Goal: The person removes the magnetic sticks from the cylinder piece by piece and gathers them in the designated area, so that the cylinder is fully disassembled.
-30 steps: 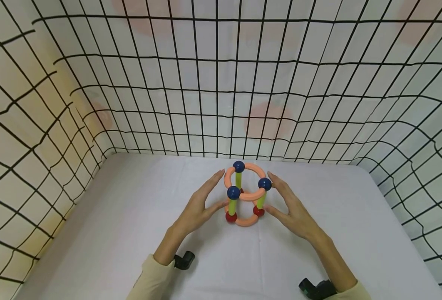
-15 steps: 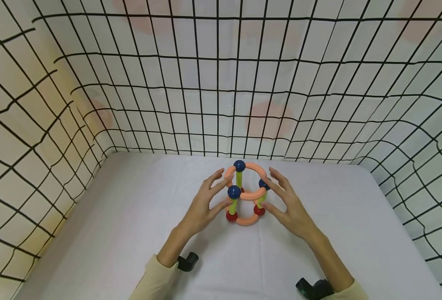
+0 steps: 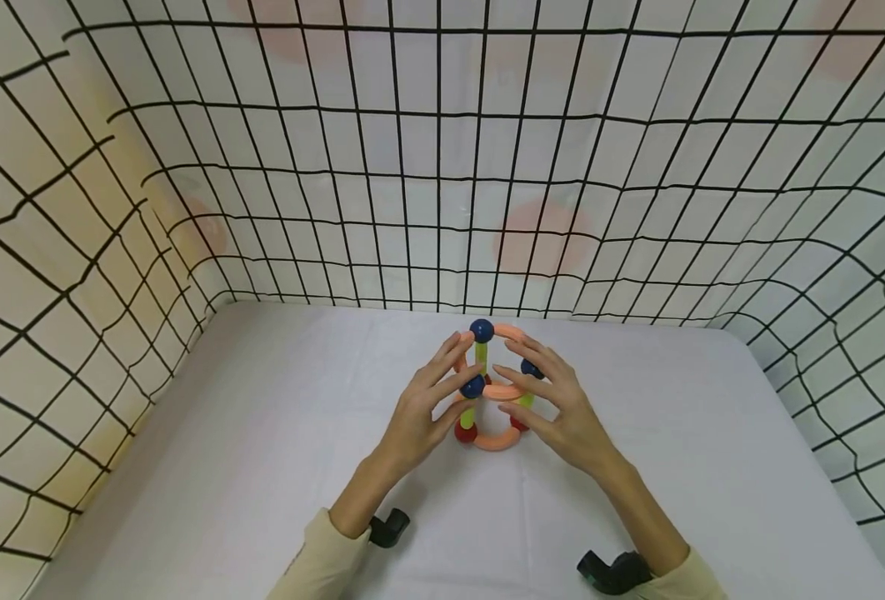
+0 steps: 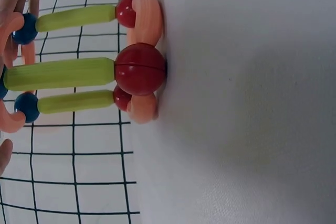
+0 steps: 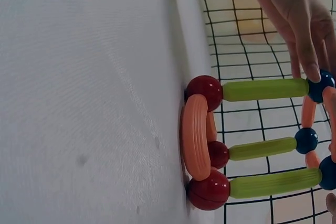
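Note:
A toy frame of magnetic balls and rods stands on the table. Its three lime upright rods (image 4: 63,74) join red balls (image 5: 209,187) below to blue balls (image 3: 482,331) above, with curved orange rods (image 3: 497,439) linking the balls. My left hand (image 3: 416,417) has its thumb and index finger about the near-left blue ball (image 3: 472,386); the right wrist view shows the thumb against that ball. My right hand (image 3: 572,417) reaches over the frame's right side. Its spread, slightly bent fingers lie around the front upper orange rod (image 3: 501,392) and partly cover the right blue ball (image 3: 531,367).
A white cloth covers the table (image 3: 262,450). Black wire mesh (image 3: 412,183) rises behind it and along both sides, with pale sheeting behind. A black device (image 3: 390,528) sits at the left wrist, and another black device (image 3: 615,573) at the right.
Both hands have moved inward over the toy frame. Left fingers went from beside it to around the near-left blue ball; right fingers now reach over the upper ring. The frame stays standing in place.

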### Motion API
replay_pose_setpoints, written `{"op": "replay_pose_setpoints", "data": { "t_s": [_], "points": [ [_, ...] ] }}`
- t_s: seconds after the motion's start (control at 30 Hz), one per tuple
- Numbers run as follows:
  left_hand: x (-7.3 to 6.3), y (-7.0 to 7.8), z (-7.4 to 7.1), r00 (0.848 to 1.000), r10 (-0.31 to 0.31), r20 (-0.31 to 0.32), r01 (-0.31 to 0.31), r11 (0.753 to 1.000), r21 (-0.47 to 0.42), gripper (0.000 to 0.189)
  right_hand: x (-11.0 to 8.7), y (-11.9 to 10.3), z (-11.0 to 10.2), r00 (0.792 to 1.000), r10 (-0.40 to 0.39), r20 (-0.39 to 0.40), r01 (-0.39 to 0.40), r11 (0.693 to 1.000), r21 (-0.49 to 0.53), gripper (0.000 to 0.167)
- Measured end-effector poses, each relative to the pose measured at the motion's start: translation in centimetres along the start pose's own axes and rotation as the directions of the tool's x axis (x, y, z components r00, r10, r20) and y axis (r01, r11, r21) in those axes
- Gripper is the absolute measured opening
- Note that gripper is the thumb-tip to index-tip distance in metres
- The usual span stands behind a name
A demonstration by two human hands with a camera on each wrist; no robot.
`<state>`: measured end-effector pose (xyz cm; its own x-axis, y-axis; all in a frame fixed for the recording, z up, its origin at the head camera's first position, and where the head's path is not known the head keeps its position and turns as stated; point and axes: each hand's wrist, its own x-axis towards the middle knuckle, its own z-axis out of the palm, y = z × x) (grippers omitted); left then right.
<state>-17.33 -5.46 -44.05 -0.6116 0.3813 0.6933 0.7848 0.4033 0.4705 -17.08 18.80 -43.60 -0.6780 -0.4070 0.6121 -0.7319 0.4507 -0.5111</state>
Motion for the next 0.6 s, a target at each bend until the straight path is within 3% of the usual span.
{"op": "replay_pose_setpoints", "data": {
  "t_s": [0.33, 0.6],
  "points": [
    [0.09, 0.48, 0.22, 0.998, 0.046, -0.041, -0.044, 0.998, 0.035, 0.053, 0.46, 0.02, 0.29, 0.999, -0.019, -0.03, 0.02, 0.999, 0.042, 0.049],
    [0.02, 0.48, 0.05, 0.998, 0.051, -0.025, -0.05, 0.998, 0.029, 0.049, 0.68, -0.09, 0.11, 1.0, 0.01, -0.022, -0.008, 0.996, 0.086, 0.042]
  ]
}}
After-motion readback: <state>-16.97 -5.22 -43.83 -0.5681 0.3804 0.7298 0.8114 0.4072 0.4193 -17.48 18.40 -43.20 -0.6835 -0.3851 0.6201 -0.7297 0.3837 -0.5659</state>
